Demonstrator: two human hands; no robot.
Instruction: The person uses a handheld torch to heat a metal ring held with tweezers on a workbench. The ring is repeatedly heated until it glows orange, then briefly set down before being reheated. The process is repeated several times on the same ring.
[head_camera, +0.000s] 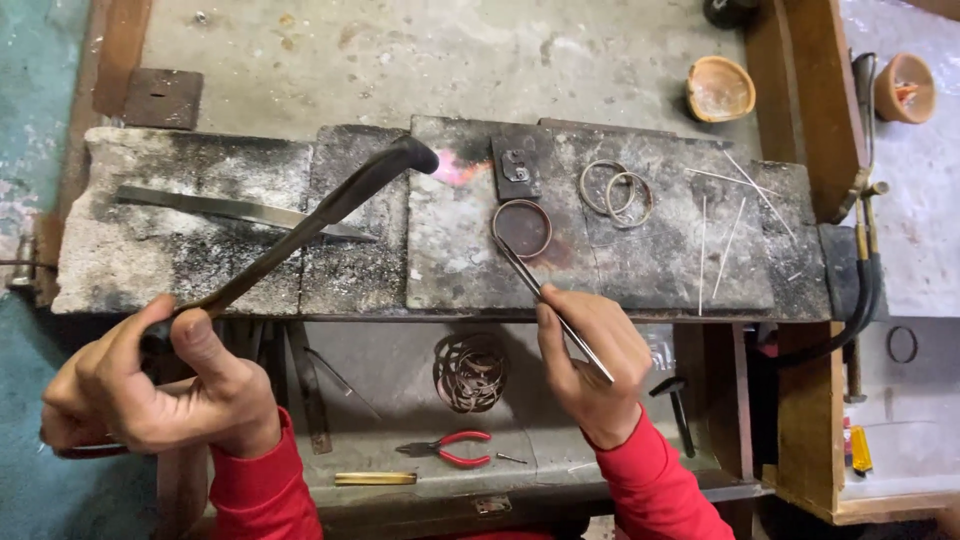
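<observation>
The left hand (150, 385) covers the torch's (310, 225) grip. A dark object (728, 10) is cut by the top edge. The bench (810, 420) hides part of the hose (850, 310). The small plate's (516, 166) marking is too small to read.

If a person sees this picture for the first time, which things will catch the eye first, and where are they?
The left hand holds a long dark metal torch whose tip throws a pink flame over the scorched grey stone blocks at the centre. The right hand grips thin steel tweezers that touch a round metal ring on the block. Bright red sleeves stand out at the bottom.
</observation>
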